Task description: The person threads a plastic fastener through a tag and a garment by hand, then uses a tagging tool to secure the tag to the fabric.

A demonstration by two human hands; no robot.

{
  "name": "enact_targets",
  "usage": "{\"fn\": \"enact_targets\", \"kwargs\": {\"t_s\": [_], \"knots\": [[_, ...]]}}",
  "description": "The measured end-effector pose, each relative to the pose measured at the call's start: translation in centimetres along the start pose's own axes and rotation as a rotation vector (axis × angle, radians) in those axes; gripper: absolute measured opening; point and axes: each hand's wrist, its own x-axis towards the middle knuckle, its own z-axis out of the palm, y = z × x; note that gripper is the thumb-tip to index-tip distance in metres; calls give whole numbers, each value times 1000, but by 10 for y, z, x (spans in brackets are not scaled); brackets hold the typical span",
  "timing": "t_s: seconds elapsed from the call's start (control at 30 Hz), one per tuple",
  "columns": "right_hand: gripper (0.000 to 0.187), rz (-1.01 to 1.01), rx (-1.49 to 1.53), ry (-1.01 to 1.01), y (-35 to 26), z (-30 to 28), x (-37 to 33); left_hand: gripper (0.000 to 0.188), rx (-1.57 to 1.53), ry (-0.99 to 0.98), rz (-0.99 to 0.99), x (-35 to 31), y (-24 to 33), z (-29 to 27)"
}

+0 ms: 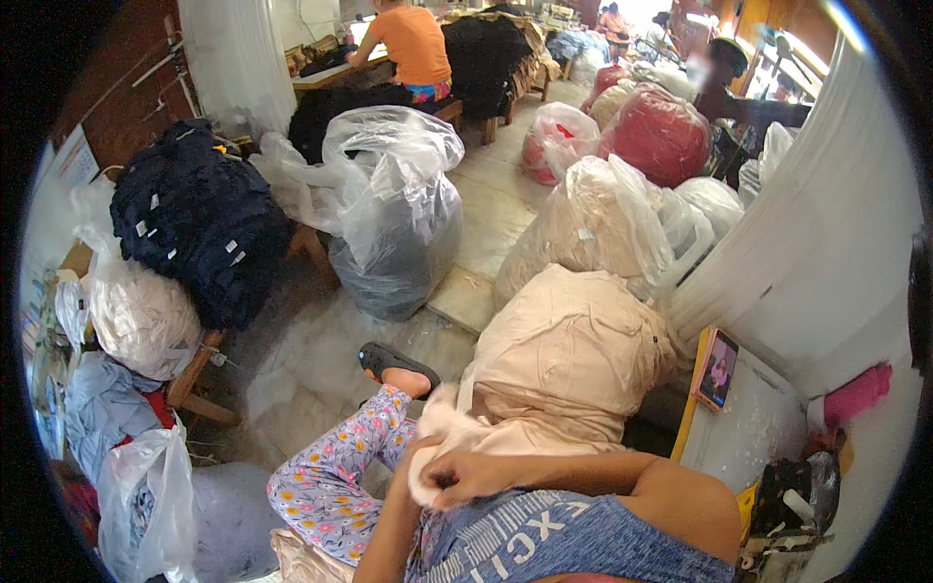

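Observation:
A bunched piece of cream cloth (449,428), perhaps part of a garment, is held up over my lap. My right hand (468,478) reaches in from the right, its fingers curled and closed on the cloth's near edge. My left hand (414,461) is at the cloth's left side, gripping it, with its fingers mostly hidden by the folds. Just beyond my hands rises a big stack of cream garments (569,340), and the held cloth lies against its near side. Whether the held piece is joined to the stack I cannot tell.
A phone (719,369) leans on a white-topped table (753,413) at right. Clear plastic bags of clothes (394,233) and a dark garment pile (199,223) stand ahead and left. A person in an orange top (408,44) sits farther back. My sandalled foot (400,369) shows beside the stack.

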Motion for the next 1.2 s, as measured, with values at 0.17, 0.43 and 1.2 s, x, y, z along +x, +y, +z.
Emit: {"fn": "enact_targets", "kwargs": {"t_s": [0.17, 0.43, 1.2], "knots": [[25, -16, -227, -329, -34, 44, 33, 47, 292, 212, 569, -84, 19, -47], [44, 146, -981, 216, 39, -17, 74, 43, 1495, 498, 239, -113, -24, -135], [41, -14, -833, 263, 50, -53, 28, 19, 1995, 180, 764, -65, 51, -31]]}}
